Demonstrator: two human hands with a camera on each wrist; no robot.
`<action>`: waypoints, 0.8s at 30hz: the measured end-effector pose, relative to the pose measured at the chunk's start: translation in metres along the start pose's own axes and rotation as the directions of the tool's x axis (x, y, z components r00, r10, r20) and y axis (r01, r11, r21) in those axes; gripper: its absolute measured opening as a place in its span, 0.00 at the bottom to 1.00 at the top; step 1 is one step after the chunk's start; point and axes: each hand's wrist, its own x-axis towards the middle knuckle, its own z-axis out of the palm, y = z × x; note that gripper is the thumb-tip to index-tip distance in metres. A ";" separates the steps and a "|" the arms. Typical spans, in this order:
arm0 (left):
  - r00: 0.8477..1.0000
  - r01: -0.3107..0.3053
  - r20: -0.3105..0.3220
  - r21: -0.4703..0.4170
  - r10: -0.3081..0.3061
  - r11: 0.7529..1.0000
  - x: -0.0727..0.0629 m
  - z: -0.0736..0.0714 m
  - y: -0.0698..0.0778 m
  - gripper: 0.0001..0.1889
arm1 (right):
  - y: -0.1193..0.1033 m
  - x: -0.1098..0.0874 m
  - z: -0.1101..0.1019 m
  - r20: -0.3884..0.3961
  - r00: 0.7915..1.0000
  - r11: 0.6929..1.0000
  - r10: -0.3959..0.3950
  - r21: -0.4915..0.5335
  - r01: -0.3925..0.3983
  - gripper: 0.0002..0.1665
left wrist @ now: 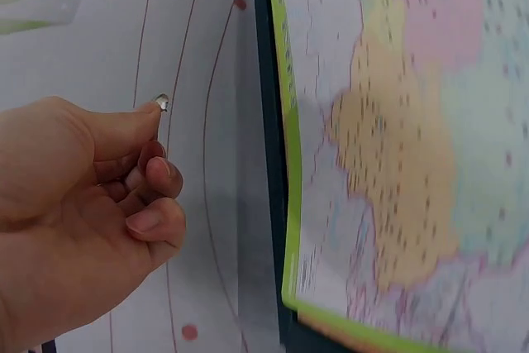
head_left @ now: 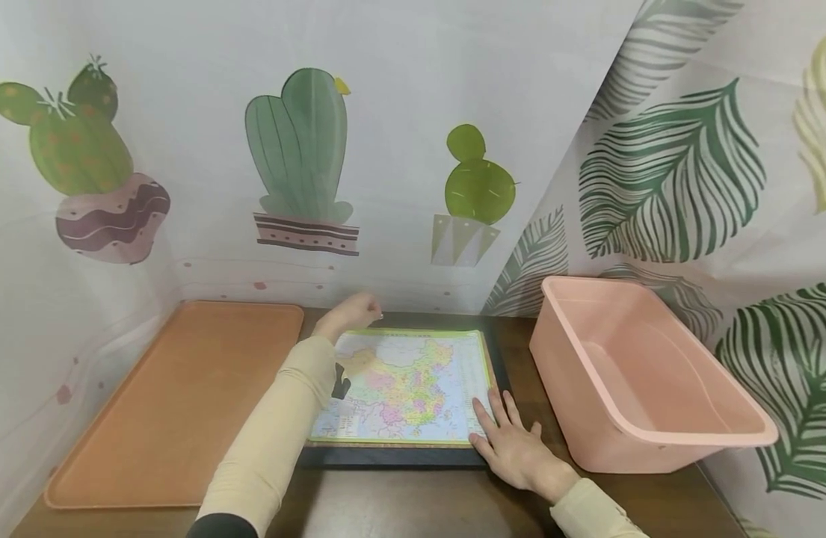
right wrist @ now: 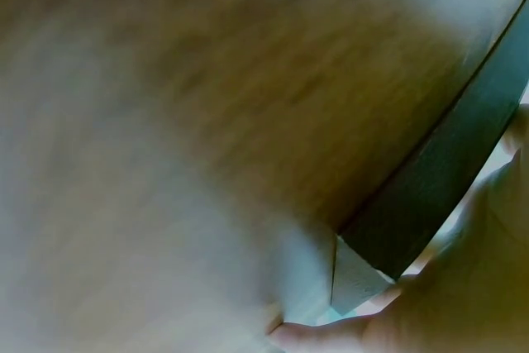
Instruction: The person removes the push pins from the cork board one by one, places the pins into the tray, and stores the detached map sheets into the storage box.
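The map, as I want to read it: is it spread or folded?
Spread: the map lies flat over a dark-edged board, the right hand at its lower right corner.

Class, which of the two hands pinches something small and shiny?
The left hand: it holds the shiny thing beyond the far edge of the map, whereas the right hand lies spread at the near right corner.

My map of China (head_left: 399, 388) has pink, yellow and green patches. My sleeves (head_left: 264, 433) are cream, the tub (head_left: 574, 396) pink.
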 end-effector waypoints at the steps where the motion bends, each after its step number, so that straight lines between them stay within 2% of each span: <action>1: 1.000 0.005 -0.005 0.006 -0.005 1.000 -0.002 -0.003 -0.002 0.15 | 0.000 0.000 0.000 0.003 1.000 1.000 0.000 0.003 0.000 0.41; 9: 0.999 0.044 -0.022 0.005 -0.044 0.999 -0.023 -0.022 -0.019 0.15 | 0.000 -0.001 -0.001 0.005 1.000 1.000 -0.001 0.009 0.001 0.41; 13: 0.998 0.054 -0.043 0.022 -0.053 0.998 -0.030 -0.026 -0.026 0.13 | 0.003 -0.004 -0.002 0.008 1.000 1.000 0.006 0.014 -0.006 0.42; 17: 0.996 0.041 -0.083 0.053 -0.037 0.998 -0.035 -0.029 -0.036 0.09 | 0.004 -0.005 -0.001 0.005 1.000 1.000 0.002 0.024 -0.002 0.42; 21: 0.994 0.059 -0.098 0.071 -0.052 0.996 -0.044 -0.033 -0.048 0.08 | 0.003 -0.004 0.001 0.006 1.000 1.000 -0.002 0.031 0.002 0.43; 24: 0.990 0.115 -0.086 0.026 -0.113 0.993 -0.056 -0.037 -0.058 0.10 | 0.002 -0.002 0.002 0.008 1.000 1.000 -0.002 0.030 0.002 0.43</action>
